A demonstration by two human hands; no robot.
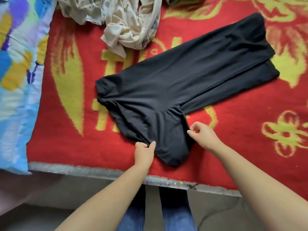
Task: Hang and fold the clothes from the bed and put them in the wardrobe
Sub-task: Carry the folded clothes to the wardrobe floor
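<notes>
Black trousers (175, 87) lie spread across the red bed cover, legs pointing to the far right and the seat bunched toward me. My left hand (144, 153) pinches the near left edge of the black cloth between thumb and fingers. My right hand (202, 135) pinches the cloth's near right edge with its fingers curled. A crumpled cream garment (130, 27) with a grey print lies at the far side of the bed, apart from the trousers.
The bed carries a red blanket (66, 144) with yellow patterns. A blue, white and yellow quilt (18, 72) is piled along the left side. The bed's grey front edge (100, 170) runs just before my legs, which are in blue jeans.
</notes>
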